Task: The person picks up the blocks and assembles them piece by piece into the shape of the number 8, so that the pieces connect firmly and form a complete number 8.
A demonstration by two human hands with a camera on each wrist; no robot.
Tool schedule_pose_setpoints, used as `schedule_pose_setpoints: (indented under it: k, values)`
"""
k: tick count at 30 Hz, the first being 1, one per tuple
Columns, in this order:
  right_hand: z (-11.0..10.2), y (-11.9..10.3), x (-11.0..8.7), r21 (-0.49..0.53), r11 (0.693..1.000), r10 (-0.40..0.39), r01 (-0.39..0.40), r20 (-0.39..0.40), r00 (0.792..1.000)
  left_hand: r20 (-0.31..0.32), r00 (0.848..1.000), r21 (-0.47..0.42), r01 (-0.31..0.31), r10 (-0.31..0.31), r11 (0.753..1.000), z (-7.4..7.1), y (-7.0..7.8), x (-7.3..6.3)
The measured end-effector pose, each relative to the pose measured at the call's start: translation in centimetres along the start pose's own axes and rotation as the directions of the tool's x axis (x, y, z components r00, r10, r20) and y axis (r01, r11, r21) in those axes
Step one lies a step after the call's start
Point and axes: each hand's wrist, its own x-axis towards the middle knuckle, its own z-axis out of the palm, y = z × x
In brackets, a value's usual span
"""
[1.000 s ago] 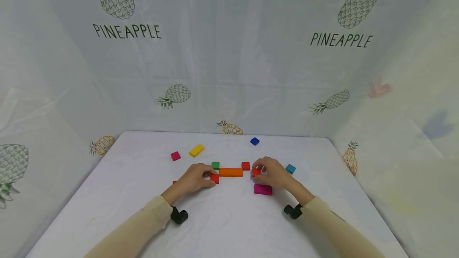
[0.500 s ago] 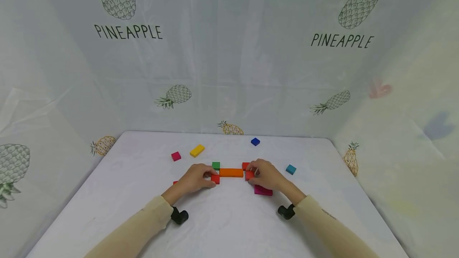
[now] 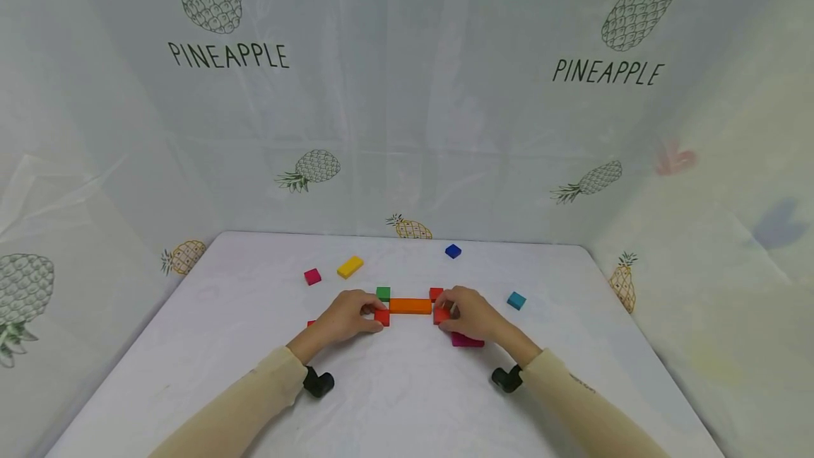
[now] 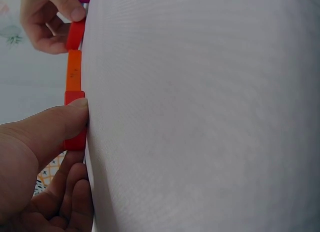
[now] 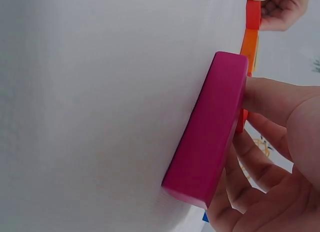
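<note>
My left hand pinches a red block at the front left corner of a long orange block. At its right end, another red block sits between the thumb and fingers of my right hand. Behind the orange block's ends are a green block and a third red block, the latter partly covered by the right fingers. A magenta block lies in front of the right hand, large in the right wrist view. In the left wrist view, the left thumb presses the near red block.
On the white table, a crimson block and a yellow block lie back left. A blue block lies near the far edge, a teal block to the right. Behind the left wrist, a red piece barely shows.
My right hand has moved left with its red block, bringing it up to the orange block's right end and partly covering the magenta block. The left hand has stayed in place.
</note>
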Motion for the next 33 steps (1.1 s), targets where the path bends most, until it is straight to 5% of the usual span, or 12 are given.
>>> schedule_pose_setpoints:
  k: [33]
  values:
    - [0.1,-1.1,-0.6,0.001,1.000,0.003,-0.003,0.040,0.999,0.000,1.000,0.020,-0.004,0.004,1.000,0.3,-0.6,0.4]
